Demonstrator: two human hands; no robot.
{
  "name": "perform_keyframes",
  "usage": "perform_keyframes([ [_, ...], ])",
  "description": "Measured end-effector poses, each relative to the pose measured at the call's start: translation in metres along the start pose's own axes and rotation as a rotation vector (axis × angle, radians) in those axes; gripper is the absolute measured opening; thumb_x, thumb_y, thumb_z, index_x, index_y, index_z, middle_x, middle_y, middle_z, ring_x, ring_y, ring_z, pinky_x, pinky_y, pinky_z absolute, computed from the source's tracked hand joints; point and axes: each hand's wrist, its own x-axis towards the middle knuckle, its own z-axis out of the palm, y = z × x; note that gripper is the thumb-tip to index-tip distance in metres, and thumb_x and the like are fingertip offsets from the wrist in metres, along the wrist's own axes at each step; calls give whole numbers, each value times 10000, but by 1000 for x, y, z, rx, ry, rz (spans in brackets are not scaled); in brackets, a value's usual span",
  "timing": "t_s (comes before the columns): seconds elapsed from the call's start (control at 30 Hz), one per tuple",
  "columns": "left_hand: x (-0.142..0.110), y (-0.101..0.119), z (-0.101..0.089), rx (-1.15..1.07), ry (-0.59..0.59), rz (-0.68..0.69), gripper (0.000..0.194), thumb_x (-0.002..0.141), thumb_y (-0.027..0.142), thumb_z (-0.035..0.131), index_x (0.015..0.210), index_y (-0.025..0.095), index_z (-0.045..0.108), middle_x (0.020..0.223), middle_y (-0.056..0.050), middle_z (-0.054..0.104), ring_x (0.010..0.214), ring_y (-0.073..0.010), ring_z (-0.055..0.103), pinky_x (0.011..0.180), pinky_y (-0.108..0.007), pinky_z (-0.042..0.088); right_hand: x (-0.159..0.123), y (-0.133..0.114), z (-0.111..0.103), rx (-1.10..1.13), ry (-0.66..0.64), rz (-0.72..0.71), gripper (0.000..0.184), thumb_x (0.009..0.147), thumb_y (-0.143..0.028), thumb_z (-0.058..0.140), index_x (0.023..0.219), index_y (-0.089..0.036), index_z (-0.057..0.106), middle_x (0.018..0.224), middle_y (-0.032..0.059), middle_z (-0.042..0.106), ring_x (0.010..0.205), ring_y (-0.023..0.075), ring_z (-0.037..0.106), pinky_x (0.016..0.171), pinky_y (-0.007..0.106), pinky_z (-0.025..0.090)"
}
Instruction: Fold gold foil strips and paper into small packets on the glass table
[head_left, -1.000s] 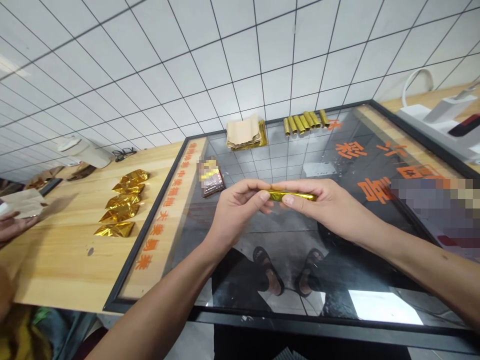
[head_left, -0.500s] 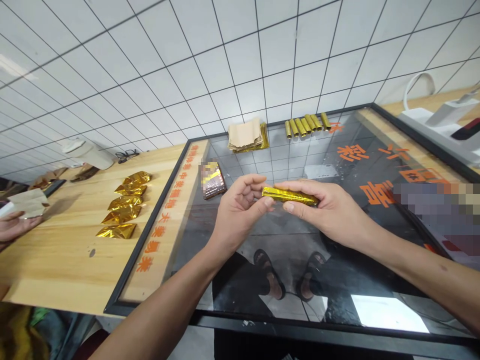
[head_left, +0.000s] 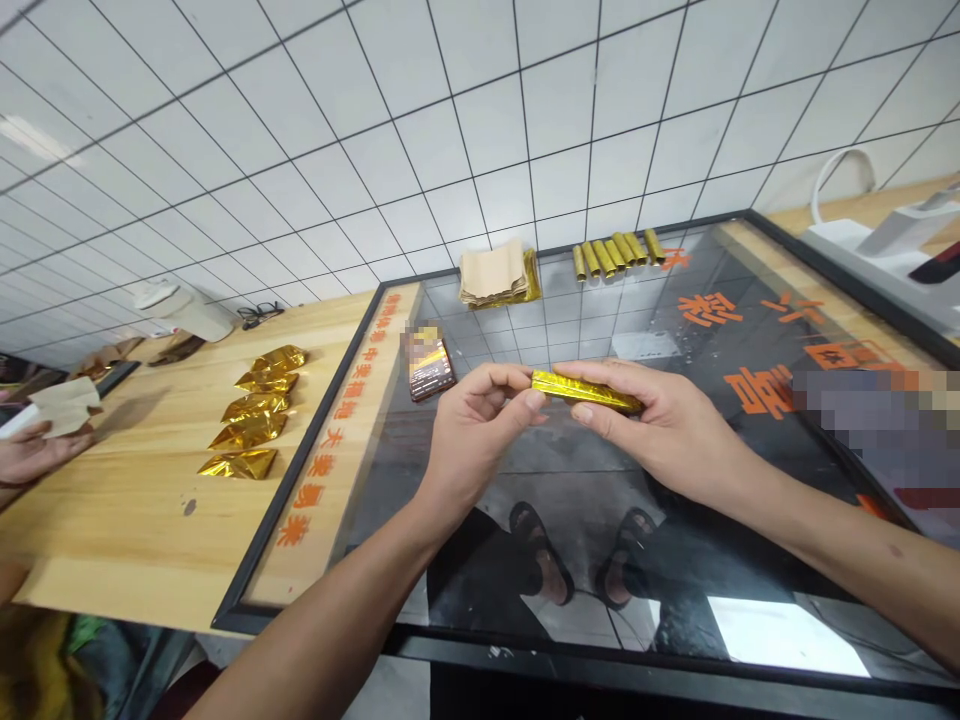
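Between my two hands, above the dark glass tabletop (head_left: 540, 480), is a narrow strip of shiny gold foil paper (head_left: 581, 390), folded or rolled lengthwise. My left hand (head_left: 487, 410) pinches its left end between thumb and fingers. Along the right part, my right hand (head_left: 649, 410) grips it, thumb below and fingers on top, covering the right end. Beyond my hands lies a stack of tan paper sheets (head_left: 491, 272) with gold undersides. Several small gold paper tubes (head_left: 616, 254) form a row to its right.
A small printed box (head_left: 431, 370) lies left of my hands. Several folded gold foil pieces (head_left: 255, 415) rest on the wooden table at left, where another person's hand (head_left: 45, 450) holds paper. At right stand a white power strip (head_left: 892, 260) and a partly blurred grey object (head_left: 870, 420).
The gold foil strip has turned slightly in my fingers, and its fold looks different. Both hands keep their grip. The whole view has shifted slightly.
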Motion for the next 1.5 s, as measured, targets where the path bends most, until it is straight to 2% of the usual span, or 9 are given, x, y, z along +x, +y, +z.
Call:
perform_keyframes([
  [0.23, -1, 2, -1, 68, -12, 21, 158, 853, 313, 877, 886, 197, 774, 1014, -32, 722, 897, -157, 699, 742, -258, 642, -1, -1, -1, 2, -8, -7, 380, 1036, -450, 657, 1380, -333, 768, 1188, 52, 806, 1029, 266, 746, 879, 423, 615],
  [0.37, -2, 1, -1, 82, -13, 27, 127, 864, 297, 851, 860, 192, 779, 1012, -38, 718, 882, -153, 689, 725, -254, 631, -2, 0, 0, -34, -4, -14, 375, 1043, -446, 653, 1382, -332, 766, 1116, 48, 798, 964, 252, 728, 801, 395, 592],
  [0.63, -1, 2, 1, 83, -3, -70, 118, 811, 245, 839, 753, 190, 751, 881, -21, 727, 682, -105, 616, 617, -232, 556, -3, -1, 4, -80, 12, -59, 346, 1042, -391, 654, 1353, -308, 779, 1123, 58, 791, 939, 237, 710, 784, 382, 582],
  [0.87, -1, 1, -2, 51, -27, -108, 137, 817, 245, 842, 760, 177, 738, 773, -7, 724, 609, -86, 628, 584, -201, 543, -3, 2, 3, -82, -18, -101, 328, 1065, -363, 640, 1359, -315, 775, 1099, 55, 783, 964, 233, 704, 822, 383, 552],
  [1.07, 1, 1, -2, -35, -43, -177, 217, 802, 283, 879, 800, 159, 701, 670, -5, 715, 570, -95, 651, 567, -194, 570, -3, 2, 4, -87, -9, -112, 326, 1057, -341, 656, 1354, -300, 783, 1033, 44, 769, 899, 207, 684, 780, 352, 526],
  [1.2, 3, -2, -2, -78, -35, -109, 285, 779, 256, 918, 951, 177, 705, 785, 20, 716, 634, -107, 696, 573, -208, 599, -3, 2, 4, -78, -20, -96, 332, 1054, -330, 656, 1362, -310, 777, 1034, 36, 769, 901, 206, 686, 789, 353, 527],
  [1.3, 3, -5, -4, -62, -71, -46, 353, 784, 239, 927, 1066, 190, 719, 860, 13, 728, 698, -117, 720, 619, -223, 622, -2, 3, 3, -57, -24, -80, 318, 1051, -342, 661, 1343, -325, 786, 1039, 30, 776, 906, 207, 693, 785, 349, 527],
  [1.5, 2, -5, -7, 15, -122, 4, 275, 838, 226, 900, 1063, 183, 748, 871, -15, 770, 721, -116, 733, 703, -230, 634, -1, 1, 2, -28, -24, -59, 309, 1055, -387, 655, 1321, -326, 800, 987, 20, 770, 858, 201, 683, 754, 345, 522],
])
